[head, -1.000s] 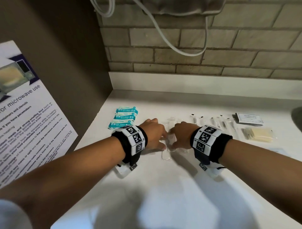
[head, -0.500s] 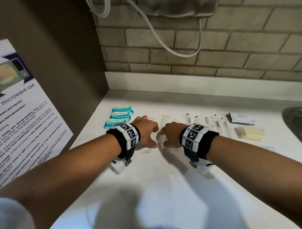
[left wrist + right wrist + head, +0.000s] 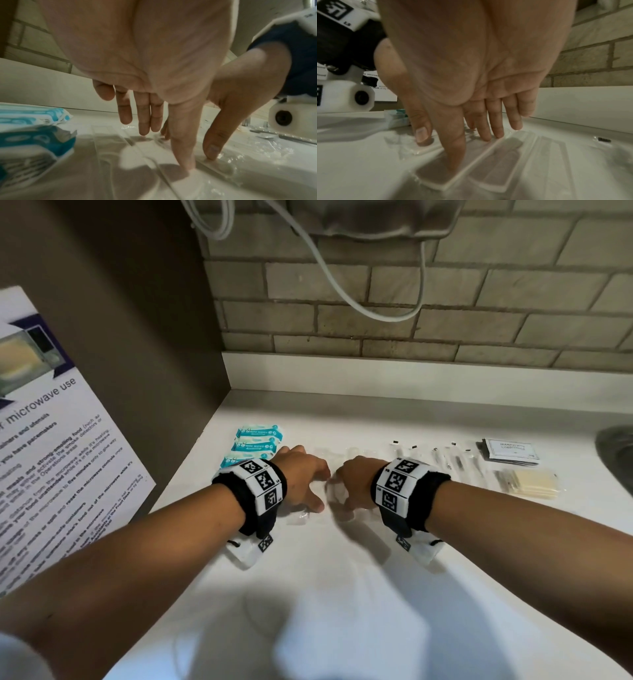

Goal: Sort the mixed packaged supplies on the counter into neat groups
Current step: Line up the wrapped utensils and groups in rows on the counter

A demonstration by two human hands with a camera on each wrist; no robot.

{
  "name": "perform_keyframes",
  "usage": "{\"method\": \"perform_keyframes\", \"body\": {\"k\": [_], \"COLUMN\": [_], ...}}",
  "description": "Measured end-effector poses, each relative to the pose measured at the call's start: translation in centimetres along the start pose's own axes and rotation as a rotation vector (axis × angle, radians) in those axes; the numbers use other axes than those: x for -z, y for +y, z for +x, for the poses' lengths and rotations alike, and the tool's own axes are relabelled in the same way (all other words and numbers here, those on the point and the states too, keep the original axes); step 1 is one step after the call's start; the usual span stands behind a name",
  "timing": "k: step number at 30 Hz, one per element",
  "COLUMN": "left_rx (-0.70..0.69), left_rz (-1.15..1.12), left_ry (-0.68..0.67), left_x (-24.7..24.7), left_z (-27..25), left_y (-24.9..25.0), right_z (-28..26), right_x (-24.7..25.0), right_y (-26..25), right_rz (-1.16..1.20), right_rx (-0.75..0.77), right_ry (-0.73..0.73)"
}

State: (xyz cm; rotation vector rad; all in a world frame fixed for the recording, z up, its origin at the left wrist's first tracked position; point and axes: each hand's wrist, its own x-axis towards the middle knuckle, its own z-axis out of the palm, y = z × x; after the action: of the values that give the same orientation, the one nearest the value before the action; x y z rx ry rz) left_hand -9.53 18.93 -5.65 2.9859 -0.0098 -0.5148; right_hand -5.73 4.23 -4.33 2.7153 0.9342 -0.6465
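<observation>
Flat clear plastic packets (image 3: 334,495) lie side by side in the middle of the white counter (image 3: 342,594). My left hand (image 3: 303,479) and right hand (image 3: 356,484) sit close together on them, palms down. In the left wrist view the left hand (image 3: 171,140) has straight fingers, thumb tip pressing a clear packet (image 3: 123,162). In the right wrist view the right hand (image 3: 471,138) presses a clear packet (image 3: 496,170) with straight fingers. Three teal wipe packs (image 3: 258,445) lie stacked just left of my left hand.
To the right lie a row of slim clear packets (image 3: 445,455), black-and-white sachets (image 3: 510,450) and yellowish packets (image 3: 529,484). A sink rim (image 3: 616,453) shows far right. A brown side wall with a poster (image 3: 51,457) bounds the left. A brick wall stands behind.
Both hands stay pressed on the clear packets and have shifted a little left, toward the teal wipe packs. The other groups have not moved.
</observation>
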Motion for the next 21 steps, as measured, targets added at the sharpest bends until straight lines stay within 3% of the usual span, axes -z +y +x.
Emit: {"method": "perform_keyframes", "body": {"k": [4,8,14,21], "left_rx": [-0.007,0.055,0.105,0.112], "left_rz": [0.034,0.178,0.237,0.251], "left_ry": [0.072,-0.024,-0.087,-0.108], "left_x": [0.8,1.2,0.7,1.0], "left_z": [-0.4,-0.6,-0.5,-0.4], "left_y": [-1.4,-2.0,-3.1,-3.7], "right_z": [-0.1,0.3,0.7,1.3], "right_x": [0.6,0.9,0.3,0.8], "right_y": [-0.5,-1.9,-2.9,-3.0], "right_rz": [-0.017,-0.001,0.051,0.116], "right_rx": [0.036,0.085,0.118,0.111], "right_ry": [0.076,0.121,-0.031,-0.031]}}
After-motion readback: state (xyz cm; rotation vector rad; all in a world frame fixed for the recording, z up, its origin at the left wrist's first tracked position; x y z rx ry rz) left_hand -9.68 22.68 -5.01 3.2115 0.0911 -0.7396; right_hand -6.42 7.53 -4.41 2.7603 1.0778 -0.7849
